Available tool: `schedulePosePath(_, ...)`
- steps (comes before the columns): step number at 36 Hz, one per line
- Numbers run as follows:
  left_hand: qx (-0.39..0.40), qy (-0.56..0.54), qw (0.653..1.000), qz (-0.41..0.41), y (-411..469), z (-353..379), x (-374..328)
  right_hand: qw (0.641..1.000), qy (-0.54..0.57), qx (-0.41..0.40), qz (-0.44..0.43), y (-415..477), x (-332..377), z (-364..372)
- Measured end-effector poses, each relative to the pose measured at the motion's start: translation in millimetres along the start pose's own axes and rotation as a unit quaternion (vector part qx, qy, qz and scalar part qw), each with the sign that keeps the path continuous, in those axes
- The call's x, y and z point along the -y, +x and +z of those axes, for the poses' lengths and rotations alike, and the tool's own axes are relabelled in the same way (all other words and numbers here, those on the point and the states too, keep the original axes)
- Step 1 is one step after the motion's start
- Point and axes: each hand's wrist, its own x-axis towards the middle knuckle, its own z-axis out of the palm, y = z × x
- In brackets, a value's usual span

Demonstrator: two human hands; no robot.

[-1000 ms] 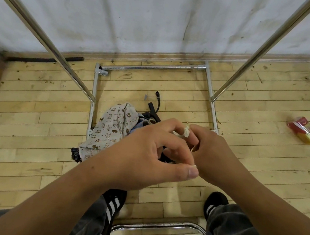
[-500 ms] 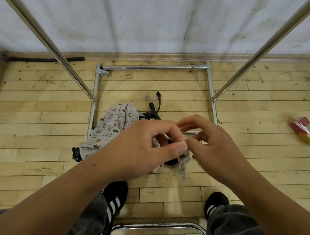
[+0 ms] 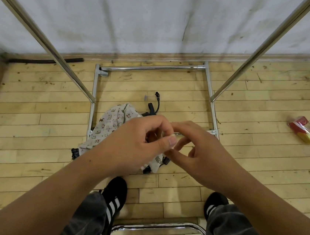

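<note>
1. The left hand [image 3: 133, 144] hovers over the near side of the rack frame [image 3: 152, 68], which lies on the wooden floor [image 3: 33, 123]. Its grip is curled, with the thumb tip pressed toward the forefinger.
2. A leaf-print cloth [image 3: 156, 161] hangs out from under that hand, its corner dangling over the frame's near edge. The pinched part is hidden by the fingers.
3. The right hand [image 3: 198, 151] meets the left above the frame's near right corner, fingertips touching. Its fingers are bent toward the left thumb, but I cannot tell whether its grip holds the cloth.
4. A cat-print garment [image 3: 108, 125] lies heaped inside the frame against its left bar, partly under the left hand.
5. A black cable [image 3: 158, 102] lies inside the frame, behind the garment.
6. A red and gold packet [image 3: 305, 130] lies well outside the frame, to its right.
</note>
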Motion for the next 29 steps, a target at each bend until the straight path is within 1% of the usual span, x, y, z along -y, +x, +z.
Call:
schedulePosePath(5,0.016,0.003,1.000,-0.015,0.3,4.7,3.1,0.999,-0.002,-0.041,0.032,0.7,-4.2,1.6)
schedulePosePath(9,0.039,0.013,0.999,-0.017,0.0,7.3,2.4,0.998,-0.012,-0.001,0.057,0.0,-8.4,0.5)
schedulePosePath(12,0.048,0.024,0.998,-0.014,-0.2,10.1,2.8,0.998,0.017,0.024,0.061,-1.1,-6.9,1.2)
schedulePosePath(15,0.050,0.026,0.998,-0.013,-0.3,11.8,3.0,0.995,0.051,0.031,0.079,-1.5,-2.3,0.0)
schedulePosePath(18,0.041,0.027,0.999,-0.006,0.1,12.1,4.9,0.991,0.061,0.041,0.112,-1.5,2.3,-2.6)
schedulePosePath(21,0.026,0.050,0.998,-0.002,1.0,12.7,8.9,0.989,0.037,0.046,0.134,-0.9,4.9,-5.3)
schedulePosePath(25,0.014,0.069,0.998,0.001,1.4,12.8,12.7,0.989,0.054,0.042,0.135,-0.6,9.5,-5.9)
schedulePosePath(29,-0.022,0.066,0.998,-0.010,4.3,10.3,15.4,0.988,0.062,0.035,0.138,-1.2,11.2,-5.1)
